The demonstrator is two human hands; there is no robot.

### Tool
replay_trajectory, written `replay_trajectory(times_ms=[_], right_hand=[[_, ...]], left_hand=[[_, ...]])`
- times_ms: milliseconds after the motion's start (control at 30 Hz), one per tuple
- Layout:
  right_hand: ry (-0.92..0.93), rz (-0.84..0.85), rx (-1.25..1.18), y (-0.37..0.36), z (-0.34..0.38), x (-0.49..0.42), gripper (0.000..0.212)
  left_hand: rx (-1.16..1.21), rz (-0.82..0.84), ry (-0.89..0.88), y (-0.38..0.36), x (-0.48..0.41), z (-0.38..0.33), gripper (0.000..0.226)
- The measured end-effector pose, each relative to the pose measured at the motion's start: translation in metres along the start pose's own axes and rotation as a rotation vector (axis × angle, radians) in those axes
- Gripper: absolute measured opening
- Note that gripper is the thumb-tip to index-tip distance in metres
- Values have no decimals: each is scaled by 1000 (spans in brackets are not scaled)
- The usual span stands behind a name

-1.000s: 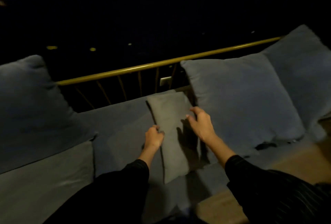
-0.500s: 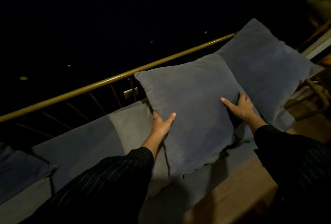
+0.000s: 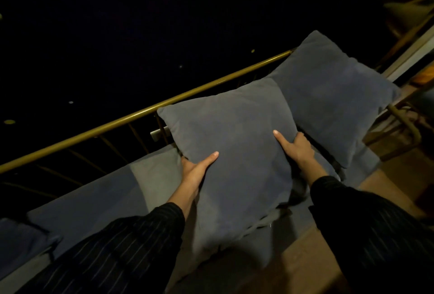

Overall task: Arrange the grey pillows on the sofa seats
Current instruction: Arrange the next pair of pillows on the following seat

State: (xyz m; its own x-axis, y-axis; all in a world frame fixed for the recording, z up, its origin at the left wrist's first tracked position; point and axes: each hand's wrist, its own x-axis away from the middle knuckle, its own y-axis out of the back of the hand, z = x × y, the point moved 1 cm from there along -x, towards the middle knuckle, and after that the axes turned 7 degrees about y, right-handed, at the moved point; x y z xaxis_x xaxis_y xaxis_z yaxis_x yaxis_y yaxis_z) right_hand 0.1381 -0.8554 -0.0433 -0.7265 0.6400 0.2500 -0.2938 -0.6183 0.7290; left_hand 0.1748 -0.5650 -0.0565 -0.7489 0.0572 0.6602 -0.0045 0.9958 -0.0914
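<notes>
Start at the left: the small grey pillow (image 3: 155, 176) lies flat on the sofa seat (image 3: 89, 199). Keep the big grey pillow (image 3: 234, 160) level, hold both sides evenly, and stand it neatly against the gold rail (image 3: 117, 122). Your left hand (image 3: 195, 171) grips its left edge, thumb on the front, other fingers hidden behind. Your right hand (image 3: 298, 148) grips the right edge the same way. Another grey pillow (image 3: 333, 106) leans just beside it.

left hand (image 3: 196, 170) fingers: behind pillow (image 3: 234, 157) | far-left cushion (image 3: 21, 244): cut off
</notes>
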Motion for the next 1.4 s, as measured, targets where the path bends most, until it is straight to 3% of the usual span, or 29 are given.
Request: replay_trajectory(times_ms=[167,300,400,500,600,700,767,867,967,1000,1167,1267,1400], right_hand=[[178,-88,63,9,25,56,109],[286,-147,119,24,37,102,96],[326,-140,68,30,38,117,81],[196,-154,-127,32,43,104,69],[-55,-45,-236,25,42,61,82],[-116,121,-56,20,37,23,90],[-81,189,44,19,36,14,89],[-24,249,130,18,24,7,95],[1,300,-53,12,-4,-8,126],[27,274,-108,15,-3,-5,127],[169,142,-106,50,67,42,79],[291,142,-60,57,111,64,77],[433,125,-57,42,168,109,78]], left_hand=[[20,-2,-30,30,33,-15,66],[75,-20,-48,63,58,-12,55],[47,-100,-56,82,61,0,60],[-23,-194,22,89,49,21,68],[-107,-219,124,71,35,41,68],[-123,-200,102,44,23,44,59],[-112,-204,105,38,14,39,56],[-5,-132,206,47,3,35,74],[91,13,251,45,11,26,46],[113,44,249,43,15,22,43],[218,127,137,47,33,2,63],[280,115,54,69,49,-13,60],[340,40,-82,127,84,-31,76]])
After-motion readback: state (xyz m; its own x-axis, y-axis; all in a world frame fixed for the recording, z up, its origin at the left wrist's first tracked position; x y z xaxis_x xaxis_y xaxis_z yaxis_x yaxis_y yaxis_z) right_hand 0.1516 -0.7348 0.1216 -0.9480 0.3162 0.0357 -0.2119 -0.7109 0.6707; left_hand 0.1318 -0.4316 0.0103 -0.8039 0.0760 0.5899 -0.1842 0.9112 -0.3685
